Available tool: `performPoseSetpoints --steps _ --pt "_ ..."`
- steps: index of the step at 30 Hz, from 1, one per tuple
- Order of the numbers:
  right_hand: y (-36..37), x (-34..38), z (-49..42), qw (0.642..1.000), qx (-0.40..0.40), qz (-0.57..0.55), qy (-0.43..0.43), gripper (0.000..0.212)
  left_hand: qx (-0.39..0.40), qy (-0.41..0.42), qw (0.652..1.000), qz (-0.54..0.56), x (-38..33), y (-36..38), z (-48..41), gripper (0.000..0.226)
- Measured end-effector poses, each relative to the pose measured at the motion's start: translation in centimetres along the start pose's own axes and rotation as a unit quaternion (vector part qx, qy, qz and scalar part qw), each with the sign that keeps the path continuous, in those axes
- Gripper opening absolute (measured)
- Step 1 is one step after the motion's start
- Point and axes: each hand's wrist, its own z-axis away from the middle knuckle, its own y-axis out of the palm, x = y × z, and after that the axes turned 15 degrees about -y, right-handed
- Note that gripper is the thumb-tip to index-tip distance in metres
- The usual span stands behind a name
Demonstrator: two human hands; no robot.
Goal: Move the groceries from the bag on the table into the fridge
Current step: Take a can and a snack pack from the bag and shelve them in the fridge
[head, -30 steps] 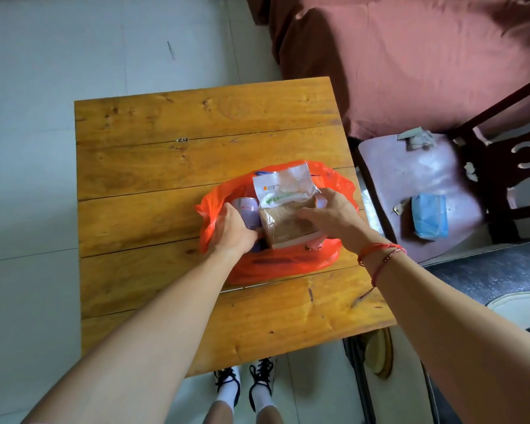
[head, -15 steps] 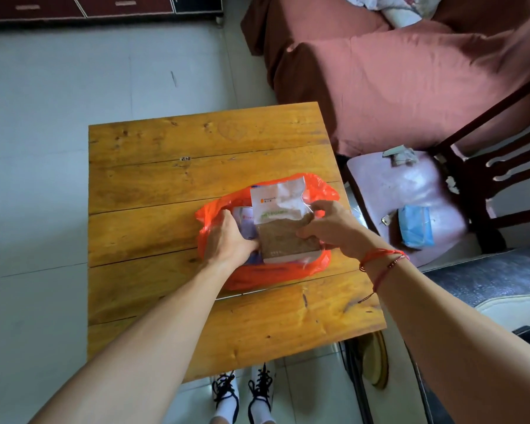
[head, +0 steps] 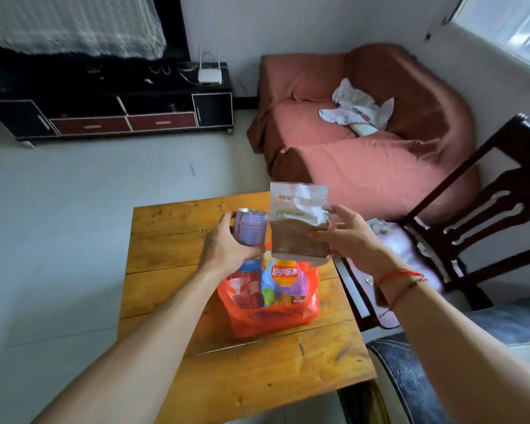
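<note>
Bag of orange plastic (head: 270,321) sits on the wooden table (head: 257,371), a Lay's packet (head: 283,283) upright inside. Above it the left hand (head: 227,249) curls round a purple can (head: 251,229); the right hand (head: 352,240) pinches a brown-filled pouch (head: 297,231) by its edge, fingers (head: 344,213) spread, before the pink sofa (head: 364,169).

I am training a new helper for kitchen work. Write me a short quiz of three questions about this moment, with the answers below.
1. True or false: the purple can lies on the wooden table.
2. What does the right hand hold? A) a glass bottle B) a pouch with brown contents C) nothing
3. Which brand is printed on the snack bag inside the orange plastic bag?

Key: 1 false, the left hand grips it in the air; 2 B; 3 Lay's.
</note>
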Motion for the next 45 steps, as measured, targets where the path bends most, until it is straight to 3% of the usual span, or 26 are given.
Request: performPoseSetpoints --steps 6,17,21,26,38,45 --pt "-1.4 8.6 2.4 0.997 -0.004 -0.033 -0.065 0.044 -0.007 0.069 0.996 0.053 -5.6 -7.1 2.9 0.064" --pt "-3.0 21.9 5.6 0.977 0.004 -0.05 -0.209 0.055 -0.008 0.192 0.968 0.163 -14.6 -20.3 9.7 0.073" --pt "-3.1 25.5 7.0 0.965 0.002 -0.066 -0.255 0.046 0.003 0.229 0.955 0.187 -17.1 -23.9 12.2 0.065" --pt "-3.7 29.5 8.6 0.951 0.004 -0.094 -0.295 0.044 0.012 0.269 0.94 0.209 -20.1 -27.2 15.2 0.074" --pt "-3.9 32.7 9.7 0.934 0.035 -0.116 -0.336 0.062 0.01 0.284 0.934 0.216 -20.8 -30.0 19.1 0.073" --pt "-2.7 32.8 9.6 0.928 0.072 -0.146 -0.335 0.06 -0.015 0.274 0.934 0.229 -19.5 -30.3 20.2 0.069"
